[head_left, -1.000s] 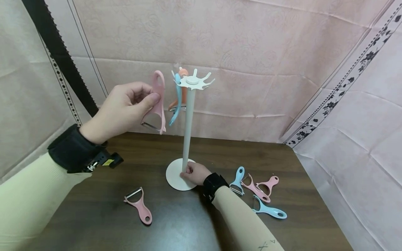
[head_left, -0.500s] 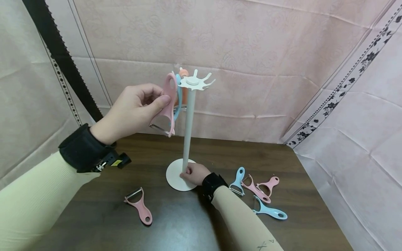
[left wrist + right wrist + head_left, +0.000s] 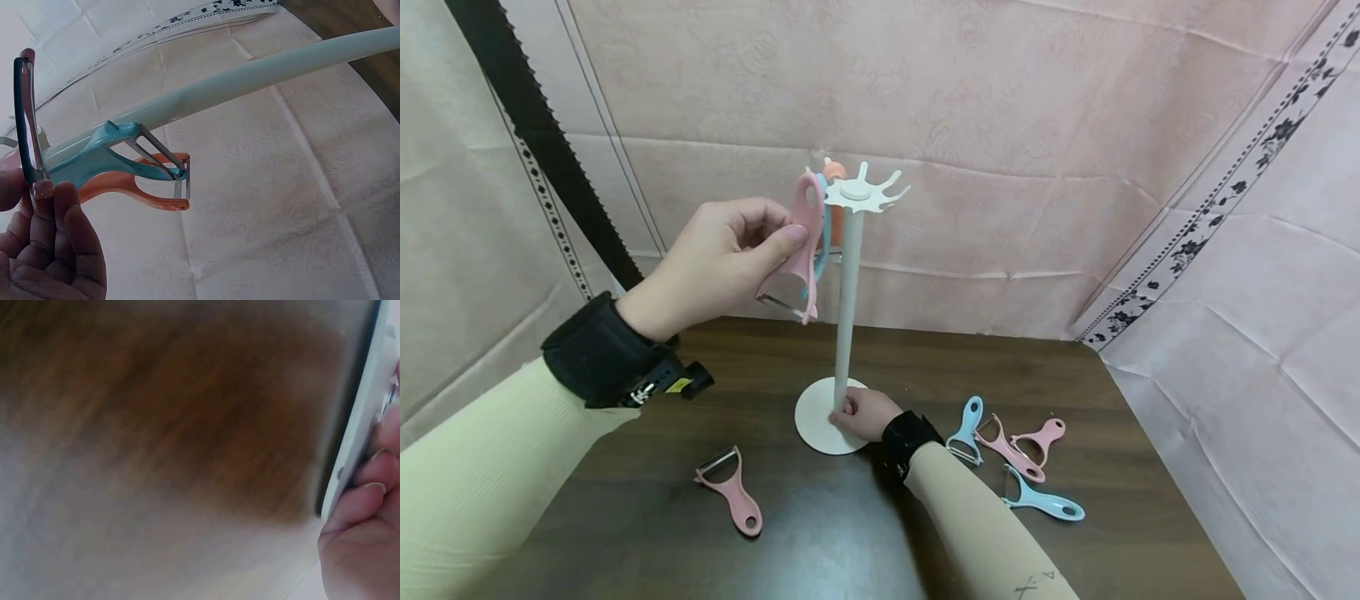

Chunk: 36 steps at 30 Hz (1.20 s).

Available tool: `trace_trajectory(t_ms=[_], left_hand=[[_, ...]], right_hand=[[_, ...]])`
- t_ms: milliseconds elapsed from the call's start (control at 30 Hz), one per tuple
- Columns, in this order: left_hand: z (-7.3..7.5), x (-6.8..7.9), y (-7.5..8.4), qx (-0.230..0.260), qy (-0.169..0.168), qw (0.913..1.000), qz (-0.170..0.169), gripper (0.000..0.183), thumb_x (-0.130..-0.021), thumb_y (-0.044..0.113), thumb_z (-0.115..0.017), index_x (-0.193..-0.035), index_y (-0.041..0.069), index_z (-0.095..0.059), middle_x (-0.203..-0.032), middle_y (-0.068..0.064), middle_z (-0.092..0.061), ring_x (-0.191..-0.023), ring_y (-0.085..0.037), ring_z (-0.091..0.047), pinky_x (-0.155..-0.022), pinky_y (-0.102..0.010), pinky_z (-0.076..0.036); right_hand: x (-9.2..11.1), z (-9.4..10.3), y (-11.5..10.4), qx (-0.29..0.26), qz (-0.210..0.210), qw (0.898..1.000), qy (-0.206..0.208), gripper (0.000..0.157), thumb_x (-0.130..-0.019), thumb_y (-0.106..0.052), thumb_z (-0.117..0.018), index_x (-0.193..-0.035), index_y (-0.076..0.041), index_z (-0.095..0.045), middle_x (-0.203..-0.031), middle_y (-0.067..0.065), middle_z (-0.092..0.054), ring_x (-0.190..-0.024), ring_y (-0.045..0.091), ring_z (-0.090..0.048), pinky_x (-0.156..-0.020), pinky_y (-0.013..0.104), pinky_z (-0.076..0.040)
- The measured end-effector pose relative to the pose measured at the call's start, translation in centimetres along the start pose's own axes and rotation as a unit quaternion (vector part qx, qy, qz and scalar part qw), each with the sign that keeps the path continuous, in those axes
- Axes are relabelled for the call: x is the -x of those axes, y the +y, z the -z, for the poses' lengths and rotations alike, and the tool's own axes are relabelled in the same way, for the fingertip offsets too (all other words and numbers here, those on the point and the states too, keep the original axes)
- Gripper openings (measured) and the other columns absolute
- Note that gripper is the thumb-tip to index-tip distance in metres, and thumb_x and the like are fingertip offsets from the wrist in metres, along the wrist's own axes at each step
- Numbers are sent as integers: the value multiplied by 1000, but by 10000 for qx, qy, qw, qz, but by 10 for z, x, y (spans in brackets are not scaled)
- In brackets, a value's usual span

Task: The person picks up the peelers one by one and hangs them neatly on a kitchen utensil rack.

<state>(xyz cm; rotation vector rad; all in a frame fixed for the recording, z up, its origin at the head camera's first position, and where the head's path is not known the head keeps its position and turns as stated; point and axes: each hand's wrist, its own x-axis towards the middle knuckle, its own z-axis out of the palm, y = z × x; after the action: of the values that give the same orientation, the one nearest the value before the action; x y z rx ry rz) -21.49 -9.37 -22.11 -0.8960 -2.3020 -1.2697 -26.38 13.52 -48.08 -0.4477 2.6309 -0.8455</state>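
Observation:
My left hand (image 3: 722,258) pinches a pink peeler (image 3: 808,217) by its handle, blade end down, at the left side of a white hook stand (image 3: 848,292). The peeler's holed end sits right at a hook tip. Behind it hang a blue peeler (image 3: 94,156) and an orange peeler (image 3: 119,182), clearest in the left wrist view. Down at the stand's foot, my right hand (image 3: 871,415) grips the bottom of the pole and rests over the round base (image 3: 818,421). The right wrist view has its fingertips (image 3: 362,501) against the base.
A single pink peeler (image 3: 742,500) lies on the brown table at front left. Right of my right forearm are a blue peeler (image 3: 972,417), two pink ones and another blue peeler (image 3: 1048,503). Patterned cloth (image 3: 1000,125) rises behind the table. Hooks on the stand's right side are bare.
My left hand has carried the pink peeler right to the stand's hooks, where it now overlaps the hanging blue one. Over the last half second it barely moves. The right hand stays on the pole.

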Motion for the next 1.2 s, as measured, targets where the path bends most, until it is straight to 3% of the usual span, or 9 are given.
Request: trace_trajectory(t_ms=[333, 667, 1200], left_hand=[[-2, 1, -6, -224, 84, 9997, -3, 18, -97, 22, -60, -98, 6, -68, -81, -2, -65, -68, -15, -55, -58, -24, -42], [-2, -1, -10, -137, -94, 9999, -39, 17, -97, 21, -60, -98, 6, -67, -82, -1, -65, -73, -15, -56, -64, -24, -44], [-8, -1, -13, -366, -131, 9991, -154, 17, -97, 23, -60, -97, 7, -65, -78, -1, -60, -67, -15, -50, -55, -25, -40]], right_hand=[[-3, -2, 3, 71, 26, 10000, 53, 29, -92, -35, -66, -78, -15, -50, -66, -4, -46, -65, 13, -49, -61, 27, -39], [-9, -6, 9, -16, -2, 10000, 3, 29, -91, -35, -67, -78, -15, -51, -66, -3, -47, -66, 14, -51, -61, 29, -41], [-6, -5, 7, 107, 9, 9999, 45, 29, -91, -35, -66, -77, -16, -51, -65, -4, -47, -65, 13, -51, -62, 27, -40]])
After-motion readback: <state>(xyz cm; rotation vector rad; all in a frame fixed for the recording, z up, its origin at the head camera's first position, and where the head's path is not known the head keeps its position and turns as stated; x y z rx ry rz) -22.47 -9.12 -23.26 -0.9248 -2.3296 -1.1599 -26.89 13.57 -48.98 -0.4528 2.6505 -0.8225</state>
